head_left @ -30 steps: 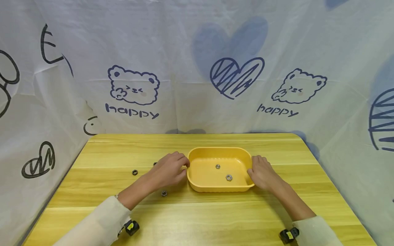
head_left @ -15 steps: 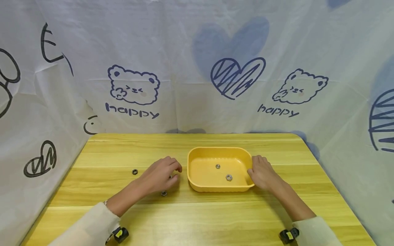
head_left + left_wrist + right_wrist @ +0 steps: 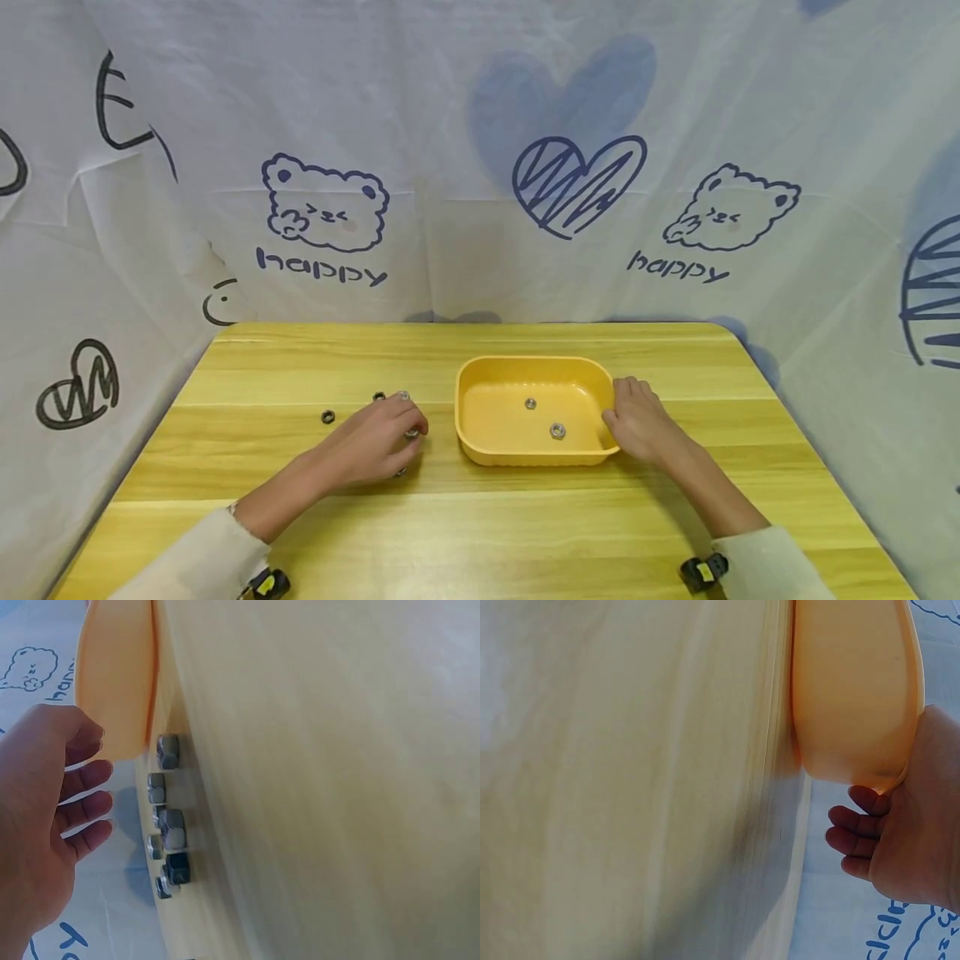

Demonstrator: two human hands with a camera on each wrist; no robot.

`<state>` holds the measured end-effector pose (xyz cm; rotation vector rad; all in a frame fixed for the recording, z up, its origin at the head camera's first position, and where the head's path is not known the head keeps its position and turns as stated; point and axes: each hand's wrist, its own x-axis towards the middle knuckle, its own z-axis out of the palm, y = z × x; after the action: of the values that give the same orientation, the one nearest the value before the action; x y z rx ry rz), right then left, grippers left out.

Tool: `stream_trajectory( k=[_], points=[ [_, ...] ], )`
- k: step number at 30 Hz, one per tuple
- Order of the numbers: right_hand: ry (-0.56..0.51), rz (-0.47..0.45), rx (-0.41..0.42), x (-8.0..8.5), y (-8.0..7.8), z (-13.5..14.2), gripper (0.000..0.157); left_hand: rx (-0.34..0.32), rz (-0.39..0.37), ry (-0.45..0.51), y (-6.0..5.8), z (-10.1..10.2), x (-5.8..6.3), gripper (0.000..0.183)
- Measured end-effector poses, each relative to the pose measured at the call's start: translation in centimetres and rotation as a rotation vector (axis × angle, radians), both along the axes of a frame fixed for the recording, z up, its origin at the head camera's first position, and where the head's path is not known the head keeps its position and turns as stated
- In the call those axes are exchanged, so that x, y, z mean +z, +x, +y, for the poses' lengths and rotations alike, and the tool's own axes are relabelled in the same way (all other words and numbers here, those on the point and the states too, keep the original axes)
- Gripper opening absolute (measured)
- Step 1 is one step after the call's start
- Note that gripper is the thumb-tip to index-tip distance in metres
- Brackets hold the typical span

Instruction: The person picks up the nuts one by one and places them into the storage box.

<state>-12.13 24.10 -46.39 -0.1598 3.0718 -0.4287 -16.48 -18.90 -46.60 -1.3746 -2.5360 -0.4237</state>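
Note:
My left hand [image 3: 367,443] hovers over the tabletop to the left of a yellow plastic bin [image 3: 510,458], its fingers loosely bent with nothing between them. Beneath and around it lie metal hex nuts, among them a silver nut [image 3: 411,433] by the fingers and a dark nut [image 3: 378,397] behind the hand. In the left wrist view, several nuts [image 3: 172,829] form a row apart from the fingertips. My right hand [image 3: 640,419] grips the bin's right rim, thumb inside and fingers outside. Two silver nuts, a smaller one [image 3: 530,403] and a larger one [image 3: 557,431], lie on the bin's floor.
One dark nut [image 3: 327,417] lies farther left on the wood-grain table [image 3: 495,542]. A white printed cloth [image 3: 457,250] hangs behind the table and along both sides. Each wrist wears a small black camera [image 3: 703,573].
My left hand has let go of the bin's left rim and moved left and slightly toward me, over the nuts. The right hand and the bin have stayed put.

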Motion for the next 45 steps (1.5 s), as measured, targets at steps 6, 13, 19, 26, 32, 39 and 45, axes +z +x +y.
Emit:
stream_trajectory(
  k=[6, 13, 19, 26, 32, 39, 45],
  points=[
    [0.003, 0.001, 0.005, 0.0, 0.1, -0.1, 0.047, -0.014, -0.029, -0.035, 0.2, -1.2, -0.6, 0.013],
    [-0.008, -0.002, 0.003, 0.1, 0.1, -0.1, 0.048, -0.007, -0.069, -0.055, 0.5, -2.1, -1.2, 0.020],
    [-0.006, -0.004, 0.003, 0.1, 0.2, 0.0, 0.048, -0.021, -0.089, -0.050, 0.7, -2.5, -1.7, 0.018],
    [-0.012, 0.004, 0.005, -0.1, 0.3, 0.1, 0.047, -0.052, -0.130, -0.046, 0.8, -2.9, -2.1, 0.024],
    [-0.008, 0.006, 0.002, -0.1, 0.3, 0.1, 0.047, -0.053, -0.177, -0.049, 0.5, -3.2, -2.2, 0.026],
    [-0.015, -0.002, 0.001, 0.0, 0.3, 0.0, 0.048, -0.058, -0.258, -0.038, 0.1, -3.6, -2.5, 0.026],
    [-0.019, -0.002, -0.001, 0.1, 0.3, -0.1, 0.047, -0.071, -0.310, -0.012, -0.4, -4.0, -2.8, 0.026]
  ],
)
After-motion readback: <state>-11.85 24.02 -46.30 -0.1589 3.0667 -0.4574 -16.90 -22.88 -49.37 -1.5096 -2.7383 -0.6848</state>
